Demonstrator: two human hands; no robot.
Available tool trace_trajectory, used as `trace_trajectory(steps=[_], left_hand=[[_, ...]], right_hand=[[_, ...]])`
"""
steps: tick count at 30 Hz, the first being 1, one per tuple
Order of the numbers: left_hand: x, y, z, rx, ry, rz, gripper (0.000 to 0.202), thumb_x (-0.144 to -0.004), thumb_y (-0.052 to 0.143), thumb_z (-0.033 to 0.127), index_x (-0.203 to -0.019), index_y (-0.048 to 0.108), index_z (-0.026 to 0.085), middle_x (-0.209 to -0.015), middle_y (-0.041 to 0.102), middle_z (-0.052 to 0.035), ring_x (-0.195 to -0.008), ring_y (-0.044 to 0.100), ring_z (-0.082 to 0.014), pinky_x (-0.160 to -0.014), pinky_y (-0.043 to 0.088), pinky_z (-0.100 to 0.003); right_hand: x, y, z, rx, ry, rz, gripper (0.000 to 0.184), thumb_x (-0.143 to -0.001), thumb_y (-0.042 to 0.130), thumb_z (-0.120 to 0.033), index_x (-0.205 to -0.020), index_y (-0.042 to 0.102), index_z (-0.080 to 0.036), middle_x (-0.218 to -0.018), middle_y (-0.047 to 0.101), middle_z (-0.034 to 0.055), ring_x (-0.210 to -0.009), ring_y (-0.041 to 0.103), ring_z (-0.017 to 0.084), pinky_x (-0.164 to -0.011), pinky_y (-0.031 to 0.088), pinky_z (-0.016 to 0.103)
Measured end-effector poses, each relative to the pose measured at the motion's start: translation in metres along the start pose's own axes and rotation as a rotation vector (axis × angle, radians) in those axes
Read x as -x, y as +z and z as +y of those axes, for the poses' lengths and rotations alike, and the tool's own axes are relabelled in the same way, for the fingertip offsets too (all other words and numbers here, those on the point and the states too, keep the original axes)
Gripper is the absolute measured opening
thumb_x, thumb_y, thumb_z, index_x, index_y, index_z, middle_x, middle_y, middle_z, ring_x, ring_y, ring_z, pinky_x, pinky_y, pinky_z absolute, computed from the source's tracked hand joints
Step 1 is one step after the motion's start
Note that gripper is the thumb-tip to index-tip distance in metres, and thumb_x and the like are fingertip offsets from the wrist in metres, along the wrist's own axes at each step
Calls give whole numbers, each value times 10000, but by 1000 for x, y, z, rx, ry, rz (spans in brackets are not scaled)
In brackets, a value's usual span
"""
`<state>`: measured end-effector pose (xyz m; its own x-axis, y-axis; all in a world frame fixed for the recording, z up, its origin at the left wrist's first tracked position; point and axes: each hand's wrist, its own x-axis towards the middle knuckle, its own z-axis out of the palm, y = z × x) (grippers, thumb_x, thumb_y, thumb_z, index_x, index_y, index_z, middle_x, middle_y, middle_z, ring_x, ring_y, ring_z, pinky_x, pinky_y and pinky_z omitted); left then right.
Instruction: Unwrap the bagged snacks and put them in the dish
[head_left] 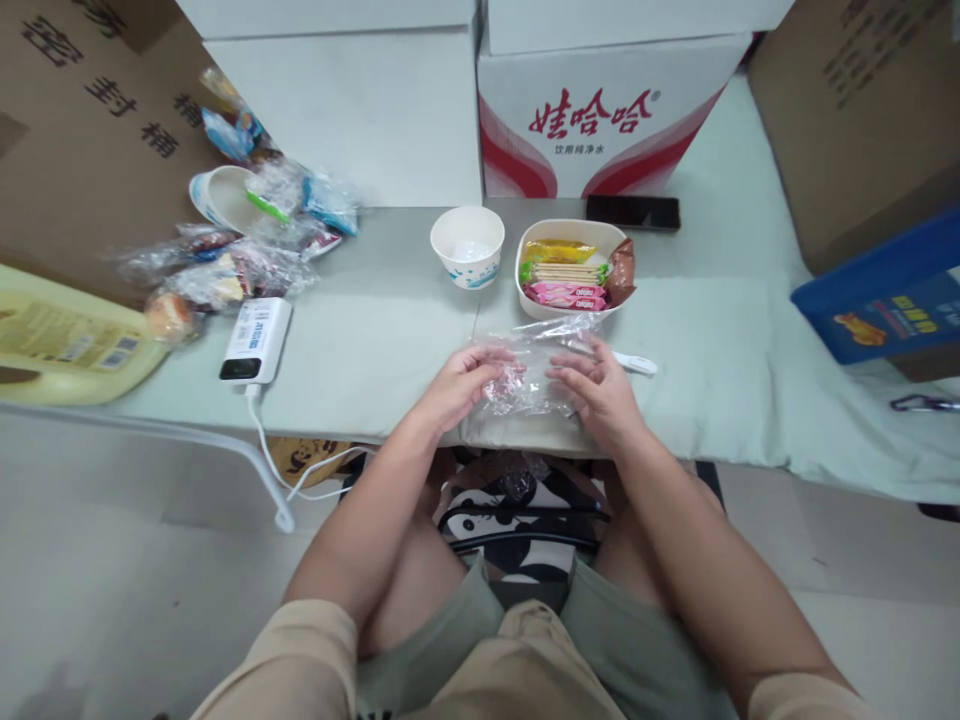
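A crinkled clear plastic bag (534, 385) is spread between my two hands at the table's front edge. My left hand (469, 385) pinches its left side, thumb and fingers closed on the film. On the other side my right hand (604, 395) has its fingers curled on the bag's right part. Just beyond the bag sits a white square bowl (529, 303) with pink, green and yellow snack packets and a brown wrapper. A paper cup (466, 262) stands left of that bowl. Beside my right hand lies a white handle-like object (636, 362), partly hidden.
Left on the table are a white power bank (256, 340) with a cable, a heap of wrapped snacks (225, 275) and a tipped paper cup (217, 198). A black phone (634, 212) lies before a white carton (600, 120). A blue package (885, 300) is at right.
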<state>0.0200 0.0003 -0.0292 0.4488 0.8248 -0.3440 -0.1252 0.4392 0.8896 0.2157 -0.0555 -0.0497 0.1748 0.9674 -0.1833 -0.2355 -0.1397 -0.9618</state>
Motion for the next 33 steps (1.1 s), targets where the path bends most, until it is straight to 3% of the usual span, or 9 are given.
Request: trace_trajectory(steps=[4, 8, 12, 17, 21, 23, 25, 29, 33], left_hand=[[-5, -4, -3, -167, 101, 59, 282, -810, 690, 383, -1000, 617, 189, -897, 724, -30, -750, 656, -151, -665, 508, -262], [-9, -11, -12, -456, 284, 167, 316, -879, 635, 490, -978, 618, 190, -719, 642, 7, -600, 558, -118, -564, 439, -234], [-5, -12, -10, -280, 231, 112, 390, -837, 667, 543, -1053, 591, 227, -626, 545, 50, -475, 487, -106, -471, 414, -240], [5, -13, 7, 3, 64, -36, 298, -712, 718, 406, -925, 622, 220, -708, 574, 28, -567, 548, -125, -548, 494, -272], [5, -16, 11, -62, 96, -81, 255, -749, 619, 426, -781, 620, 173, -717, 569, -13, -608, 530, -133, -557, 444, -268], [4, -17, 8, -199, 137, -58, 241, -708, 695, 316, -895, 622, 181, -692, 530, 27, -583, 487, -105, -558, 407, -241], [4, -17, 4, -274, 156, -57, 465, -681, 736, 231, -1115, 570, 211, -707, 533, 59, -592, 501, -94, -588, 411, -226], [2, -22, 2, -216, 145, -80, 761, -699, 774, 252, -1352, 382, 255, -789, 619, 51, -676, 596, -103, -686, 469, -237], [-1, -31, 7, -168, 176, -78, 841, -601, 879, 250, -1309, 425, 277, -995, 680, -13, -870, 654, -135, -820, 504, -268]], right_hand=[[1, 1, -2, 94, 47, -80, 336, -714, 756, -492, -792, 560, -230, -870, 743, 35, -754, 692, 181, -699, 559, 329], [5, 2, -7, 247, 46, -84, 300, -760, 701, -484, -908, 600, -242, -637, 676, -20, -551, 639, 166, -541, 503, 288], [6, 1, -8, 135, 33, -63, 351, -783, 659, -456, -1081, 631, -273, -547, 572, -68, -465, 562, 153, -489, 465, 283], [4, -2, -12, -113, 28, -24, 193, -674, 661, -417, -764, 632, -248, -684, 596, -5, -518, 521, 154, -500, 473, 321], [3, -7, -12, -20, -19, -93, 366, -764, 518, -579, -681, 598, -232, -707, 591, 39, -637, 568, 194, -602, 502, 355], [3, -9, -9, 140, -39, -75, 347, -785, 564, -574, -701, 548, -237, -658, 545, 4, -624, 543, 174, -586, 473, 320], [4, -10, -7, 246, -22, -51, 302, -727, 708, -468, -857, 539, -254, -647, 529, -48, -579, 511, 143, -546, 432, 279], [4, -9, -3, 182, 43, -10, 734, -634, 807, -344, -1265, 436, -292, -731, 622, -62, -621, 586, 156, -578, 462, 281], [1, -11, -4, 154, 17, 83, 376, -672, 768, -378, -975, 598, -235, -728, 612, -32, -665, 574, 150, -644, 465, 297]])
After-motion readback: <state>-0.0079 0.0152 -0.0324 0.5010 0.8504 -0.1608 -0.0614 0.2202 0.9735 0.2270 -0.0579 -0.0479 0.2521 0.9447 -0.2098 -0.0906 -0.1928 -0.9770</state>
